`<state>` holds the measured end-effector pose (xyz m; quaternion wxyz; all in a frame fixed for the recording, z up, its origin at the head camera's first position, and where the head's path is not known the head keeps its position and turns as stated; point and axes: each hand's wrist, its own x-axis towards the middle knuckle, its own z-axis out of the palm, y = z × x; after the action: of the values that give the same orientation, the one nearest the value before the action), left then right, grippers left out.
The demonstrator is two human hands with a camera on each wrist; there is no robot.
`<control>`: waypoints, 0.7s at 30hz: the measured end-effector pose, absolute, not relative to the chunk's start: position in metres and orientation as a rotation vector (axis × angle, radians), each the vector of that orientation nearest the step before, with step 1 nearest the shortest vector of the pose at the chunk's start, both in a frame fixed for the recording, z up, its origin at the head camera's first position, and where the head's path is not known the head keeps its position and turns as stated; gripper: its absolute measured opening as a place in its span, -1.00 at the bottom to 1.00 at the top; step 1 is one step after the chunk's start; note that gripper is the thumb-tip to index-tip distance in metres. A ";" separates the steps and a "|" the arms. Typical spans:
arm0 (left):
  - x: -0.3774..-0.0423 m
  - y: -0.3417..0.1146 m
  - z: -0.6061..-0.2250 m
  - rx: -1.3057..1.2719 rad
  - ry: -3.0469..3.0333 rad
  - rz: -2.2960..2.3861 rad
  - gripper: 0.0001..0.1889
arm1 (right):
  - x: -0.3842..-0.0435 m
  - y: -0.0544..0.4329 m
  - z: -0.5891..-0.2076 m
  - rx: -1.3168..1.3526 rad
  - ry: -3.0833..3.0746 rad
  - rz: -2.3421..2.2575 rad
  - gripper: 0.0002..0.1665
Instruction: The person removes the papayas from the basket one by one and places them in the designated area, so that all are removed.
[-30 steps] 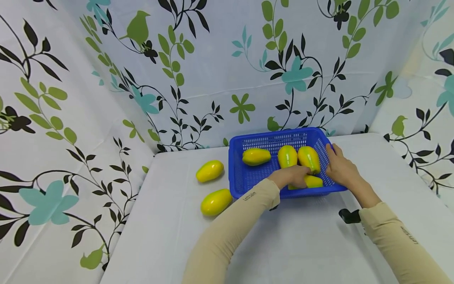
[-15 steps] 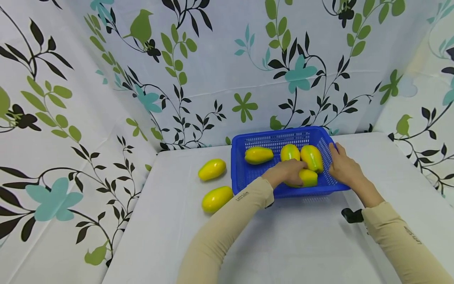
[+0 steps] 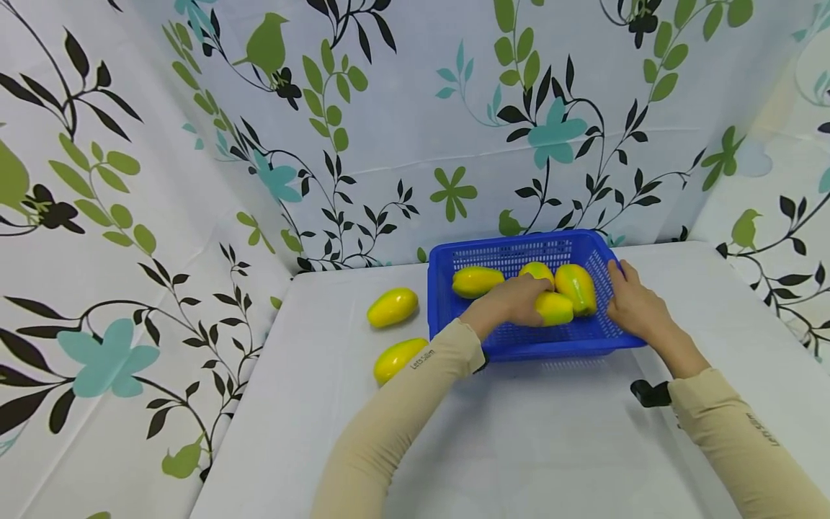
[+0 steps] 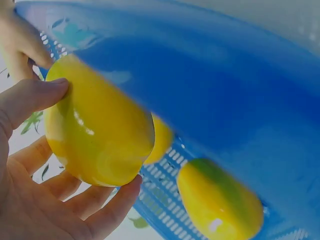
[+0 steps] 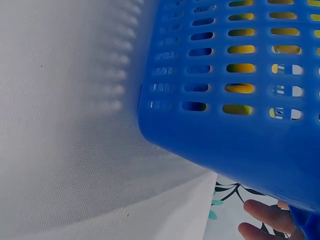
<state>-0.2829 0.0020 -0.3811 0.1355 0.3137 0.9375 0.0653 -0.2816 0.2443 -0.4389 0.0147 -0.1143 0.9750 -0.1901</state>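
Observation:
My left hand [image 3: 509, 301] reaches into the blue plastic basket [image 3: 564, 351] and holds a yellow papaya [image 3: 555, 309]. In the left wrist view the thumb presses the top of this papaya [image 4: 100, 125], and the fingers curve beneath it. Other papayas lie in the basket: one at the left [image 3: 477, 281], one at the back [image 3: 537, 270] partly hidden by my left hand, and one at the right [image 3: 576, 290]. My right hand [image 3: 638, 308] grips the basket's right rim. In the right wrist view, its fingers [image 5: 270, 217] show beside the basket wall.
Two more papayas, one behind [image 3: 393, 307] and one nearer [image 3: 398, 359], lie on the white table [image 3: 311, 404] left of the basket. My left sleeve partly covers the nearer one. A patterned curtain [image 3: 402, 94] stands behind the basket and along both sides.
My left hand has moved left and back inside the basket, carrying the papaya away from the front right corner. The right hand stays on the rim. The head view has shifted slightly.

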 end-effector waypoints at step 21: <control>-0.280 -0.100 -0.351 0.699 2.930 0.445 -0.34 | -0.282 0.244 -0.438 -0.361 3.032 -0.573 -0.12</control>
<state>-0.2800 -0.0996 -0.3510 0.0485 0.2294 0.9611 0.1459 -0.2816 0.2437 -0.4376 0.0177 -0.1161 0.9758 -0.1845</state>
